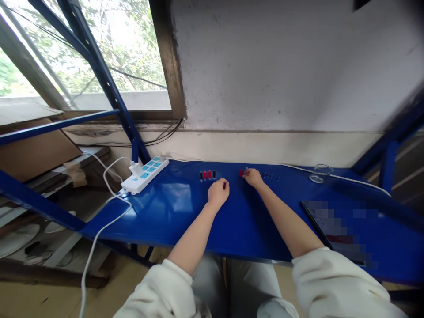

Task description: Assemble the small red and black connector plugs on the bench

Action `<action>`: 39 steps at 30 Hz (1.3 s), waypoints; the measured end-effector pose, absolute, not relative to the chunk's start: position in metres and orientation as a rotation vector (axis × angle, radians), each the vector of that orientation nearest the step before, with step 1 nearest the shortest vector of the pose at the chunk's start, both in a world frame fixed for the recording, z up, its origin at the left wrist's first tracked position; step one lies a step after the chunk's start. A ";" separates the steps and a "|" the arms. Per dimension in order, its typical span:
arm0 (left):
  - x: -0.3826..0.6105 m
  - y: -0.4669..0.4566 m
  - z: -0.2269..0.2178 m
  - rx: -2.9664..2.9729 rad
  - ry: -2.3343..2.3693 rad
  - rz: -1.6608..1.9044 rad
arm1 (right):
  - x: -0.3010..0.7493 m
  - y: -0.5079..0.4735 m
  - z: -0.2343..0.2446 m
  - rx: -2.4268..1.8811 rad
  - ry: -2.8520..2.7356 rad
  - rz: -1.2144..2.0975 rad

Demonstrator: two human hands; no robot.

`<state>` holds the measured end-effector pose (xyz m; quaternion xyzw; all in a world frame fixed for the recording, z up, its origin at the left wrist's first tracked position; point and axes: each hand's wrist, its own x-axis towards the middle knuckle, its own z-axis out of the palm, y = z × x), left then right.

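My right hand (253,178) is at the back of the blue table, fingers pinched, with a small red piece (241,172) at its fingertips. What kind of piece it is cannot be made out. My left hand (218,193) hovers over the table to the left, its fingers curled closed; whatever may be inside them is hidden. Behind and left of it stands a short row of small upright cylinders: a black one (201,176) on the left, red ones (207,175) in the middle and another black one (214,174) on the right.
Several tiny dark parts (271,176) lie right of my right hand. A clear glass (317,178) lies farther right, by a white cable. A dark flat tablet-like device (331,234) rests at the right front. The white power strip (145,176) sits at the left edge, its cord hanging down.
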<state>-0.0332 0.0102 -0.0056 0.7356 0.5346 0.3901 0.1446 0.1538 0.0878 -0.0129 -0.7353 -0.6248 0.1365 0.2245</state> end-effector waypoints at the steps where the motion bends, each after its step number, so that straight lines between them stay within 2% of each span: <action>1: -0.034 0.011 -0.006 2.108 1.571 1.130 | 0.154 0.087 -0.012 -2.033 -1.726 0.376; 8: -0.042 0.014 -0.004 2.102 1.786 1.043 | 0.152 0.076 -0.002 -2.103 -1.742 0.362; 14: -0.044 0.017 0.002 2.102 1.861 0.982 | 0.132 0.029 0.023 -2.218 -1.850 0.276; 21: -0.045 0.023 -0.001 2.149 1.928 0.890 | 0.104 -0.016 0.023 -1.814 -1.916 0.273; 25: -0.047 0.027 -0.004 2.126 1.914 1.009 | 0.101 -0.019 0.016 -1.731 -1.943 0.243; 33: -0.039 0.030 -0.007 1.697 1.257 1.368 | 0.098 -0.017 0.011 -1.799 -1.814 0.205; 39: -0.028 0.014 0.003 1.541 0.948 1.368 | 0.100 -0.014 0.009 -1.647 -1.546 0.472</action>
